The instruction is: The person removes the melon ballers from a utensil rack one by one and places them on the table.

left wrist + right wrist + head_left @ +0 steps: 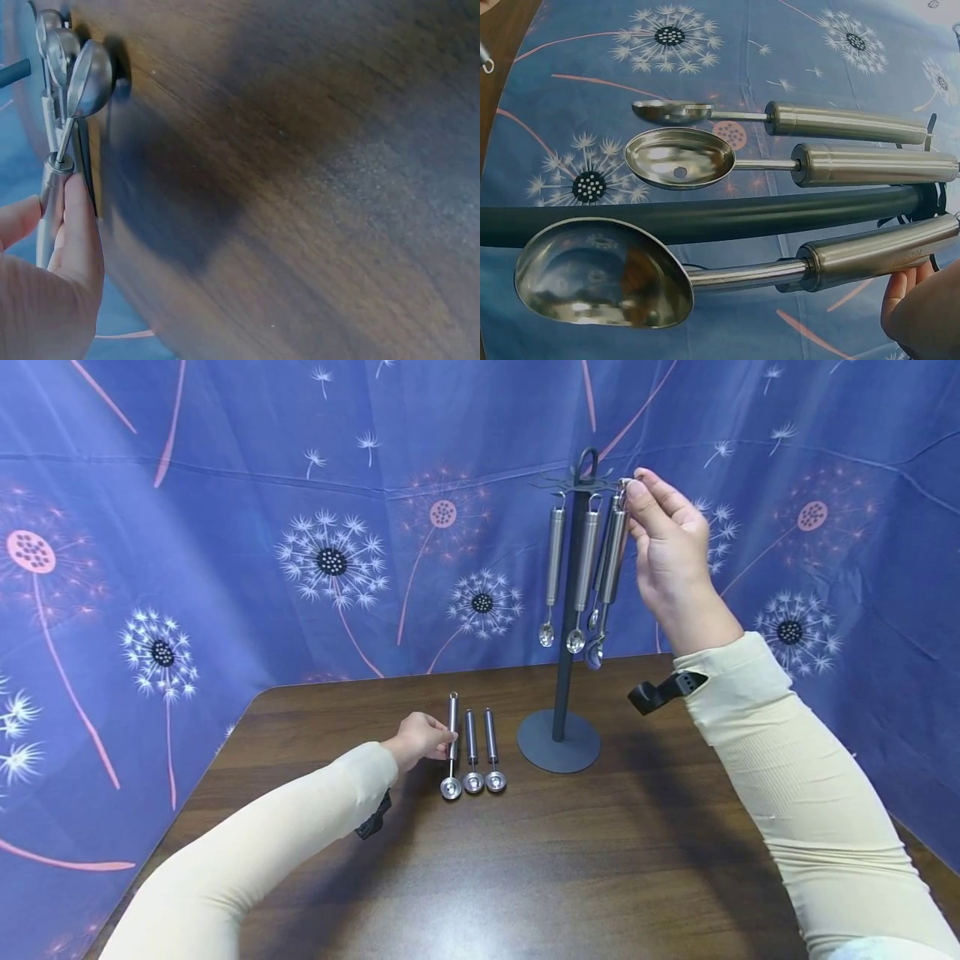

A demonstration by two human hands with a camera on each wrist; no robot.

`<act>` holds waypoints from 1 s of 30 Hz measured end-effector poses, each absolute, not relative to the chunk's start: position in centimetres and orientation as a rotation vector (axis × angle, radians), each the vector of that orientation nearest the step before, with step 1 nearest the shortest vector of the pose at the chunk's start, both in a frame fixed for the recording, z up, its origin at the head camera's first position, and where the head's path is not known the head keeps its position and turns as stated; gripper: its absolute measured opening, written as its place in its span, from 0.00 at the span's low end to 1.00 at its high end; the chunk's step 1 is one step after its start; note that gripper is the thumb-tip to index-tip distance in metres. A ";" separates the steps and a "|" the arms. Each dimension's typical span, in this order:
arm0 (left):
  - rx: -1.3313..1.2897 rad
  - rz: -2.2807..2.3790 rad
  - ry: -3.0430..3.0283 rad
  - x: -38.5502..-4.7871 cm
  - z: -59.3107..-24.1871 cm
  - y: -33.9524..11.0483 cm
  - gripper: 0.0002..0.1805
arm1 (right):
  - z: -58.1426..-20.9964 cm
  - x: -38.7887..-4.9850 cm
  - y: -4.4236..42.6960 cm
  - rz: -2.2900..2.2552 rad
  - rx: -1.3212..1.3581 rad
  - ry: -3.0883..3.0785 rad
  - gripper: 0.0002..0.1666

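Observation:
Three metal scoops lie side by side on the table. My left hand [422,739] pinches the handle of the leftmost scoop [451,787] between thumb and fingers; its round bowl shows in the left wrist view. The middle scoop [472,745] and the right scoop [491,743] lie just beside it. At a dark stand [562,693], my right hand [678,547] pinches the top end of a large-bowled scoop [604,277] at the hooks. Whether its ring sits on a hook is hidden by my fingers. Several other scoops, including one with a holed oval bowl [681,159], hang from the stand.
The stand's round base [540,756] rests on the brown wooden table [525,877], right of the lying scoops. Behind it hangs a blue curtain [247,610] with dandelion prints. A black wrist strap device [663,689] juts from my right sleeve.

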State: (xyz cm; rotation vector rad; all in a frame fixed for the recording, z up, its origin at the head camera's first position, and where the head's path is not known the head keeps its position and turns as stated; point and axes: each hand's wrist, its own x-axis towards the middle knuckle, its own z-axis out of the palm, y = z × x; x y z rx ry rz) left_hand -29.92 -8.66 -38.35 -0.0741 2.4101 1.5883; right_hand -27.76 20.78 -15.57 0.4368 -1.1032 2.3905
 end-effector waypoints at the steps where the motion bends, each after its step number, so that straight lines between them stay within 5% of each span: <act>1: -0.078 1.590 2.410 -30.0 -38.5 -8.6 0.08 | -15.6 -27.8 20.8 2.388 0.437 -1.105 0.24; 30: -0.240 1.580 2.263 -31.4 -38.9 -8.6 0.21 | -15.7 -27.7 20.5 2.368 0.448 -1.096 0.26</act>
